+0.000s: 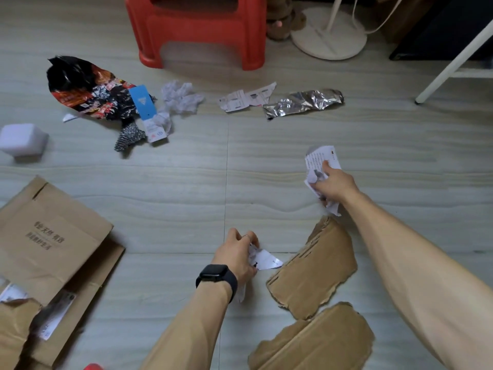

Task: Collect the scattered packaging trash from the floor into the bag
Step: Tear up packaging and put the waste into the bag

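My right hand grips a crumpled printed paper sheet on the floor at the right. My left hand, with a black watch at the wrist, pinches a small white paper scrap beside a torn cardboard piece. A second torn cardboard piece lies nearer me. Farther off lie a black and red snack wrapper, a blue tag, crumpled white tissue, torn white labels and a silver foil wrapper. A brown paper bag lies flat at the left.
A red plastic stool stands at the back. A white round lamp base and a white furniture leg are at the back right. A small white cube sits at the left edge.
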`<action>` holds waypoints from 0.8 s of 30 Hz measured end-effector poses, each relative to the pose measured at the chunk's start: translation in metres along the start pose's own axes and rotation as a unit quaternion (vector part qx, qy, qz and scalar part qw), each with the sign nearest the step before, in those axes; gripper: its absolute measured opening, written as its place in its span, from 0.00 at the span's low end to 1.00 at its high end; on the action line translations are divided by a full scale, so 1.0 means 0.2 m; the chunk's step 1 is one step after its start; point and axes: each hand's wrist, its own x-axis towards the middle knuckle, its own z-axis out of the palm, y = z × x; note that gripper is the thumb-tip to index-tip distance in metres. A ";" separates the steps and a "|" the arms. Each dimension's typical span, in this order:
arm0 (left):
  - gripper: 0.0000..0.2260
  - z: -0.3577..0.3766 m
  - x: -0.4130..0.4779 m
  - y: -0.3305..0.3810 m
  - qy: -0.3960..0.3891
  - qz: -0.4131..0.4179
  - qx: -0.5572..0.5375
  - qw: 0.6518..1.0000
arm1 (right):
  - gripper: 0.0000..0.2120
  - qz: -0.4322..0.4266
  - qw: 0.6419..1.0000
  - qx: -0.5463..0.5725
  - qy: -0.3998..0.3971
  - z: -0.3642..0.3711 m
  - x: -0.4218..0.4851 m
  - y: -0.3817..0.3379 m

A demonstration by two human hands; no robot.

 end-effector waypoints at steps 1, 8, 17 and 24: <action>0.18 0.00 0.00 0.00 -0.003 0.000 0.003 1.000 | 0.31 -0.013 0.999 -0.010 0.035 0.03 -0.04 0.00; 0.19 0.02 -0.02 -0.01 0.005 0.000 0.008 1.000 | 0.10 -0.120 0.966 0.035 0.226 0.33 -0.23 0.02; 0.16 0.05 -0.07 -0.02 0.050 -0.017 -0.021 0.998 | 0.14 -0.138 0.981 0.060 0.124 0.45 -0.48 -0.06; 0.13 -0.01 -0.26 -0.18 0.050 -0.037 -0.048 0.997 | 0.18 -0.021 0.970 0.212 -0.115 0.50 -0.74 -0.16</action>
